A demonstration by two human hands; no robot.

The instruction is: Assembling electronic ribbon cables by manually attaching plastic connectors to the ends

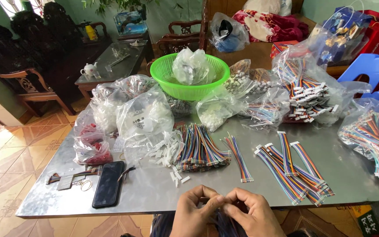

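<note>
My left hand (193, 211) and my right hand (250, 213) meet at the near edge of the metal table (154, 193), fingertips pinched together on a dark multicoloured ribbon cable (224, 221) that hangs below the edge. A bundle of rainbow ribbon cables (200, 149) lies just beyond my hands, with small white plastic connectors (167, 151) scattered beside it. One single ribbon cable (238, 159) lies alone. Several ribbon cables with white connector ends (292, 169) are piled to the right.
A black phone (109, 183) and keys (73, 179) lie at the near left. Clear bags of parts (143, 116), a green basket (189, 74) and bags of cables (312, 87) crowd the back. A blue plastic chair (373, 72) stands right; a glass side table (115, 61) stands left.
</note>
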